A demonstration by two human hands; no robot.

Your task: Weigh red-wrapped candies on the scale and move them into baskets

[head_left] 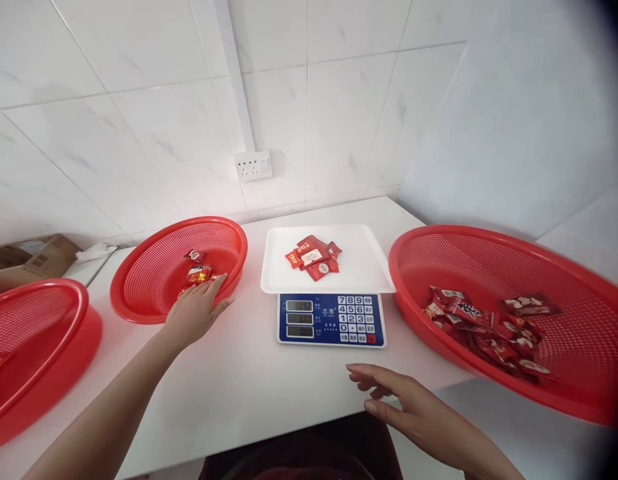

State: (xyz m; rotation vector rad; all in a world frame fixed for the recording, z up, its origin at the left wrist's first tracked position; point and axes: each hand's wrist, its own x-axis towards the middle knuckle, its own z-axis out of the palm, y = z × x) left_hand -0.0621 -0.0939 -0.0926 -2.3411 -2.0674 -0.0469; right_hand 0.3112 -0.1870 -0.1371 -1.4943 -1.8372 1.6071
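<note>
My left hand (pixel 199 310) reaches over the near rim of a red mesh basket (pixel 153 257), fingers stretched out and thumb apart. Several small red and gold snack packets (pixel 199 273) lie in that basket by my fingertips, some partly hidden by the hand. Near the table's front edge hovers my right hand (pixel 396 393), its fingers loosely spread with nothing in them. Between the baskets stands a digital scale (pixel 331 320) with a blue keypad; its upper display seems to read 0.052. On its white tray (pixel 279 267) rests a small pile of red packets (pixel 313 257).
A larger red basket (pixel 439 233) at right holds many red packets (pixel 489 327). Another red basket (pixel 83 340) stands at far left. Behind it are a cardboard box (pixel 43 263) and a white cloth (pixel 96 251). A socket (pixel 253 165) is on the tiled wall.
</note>
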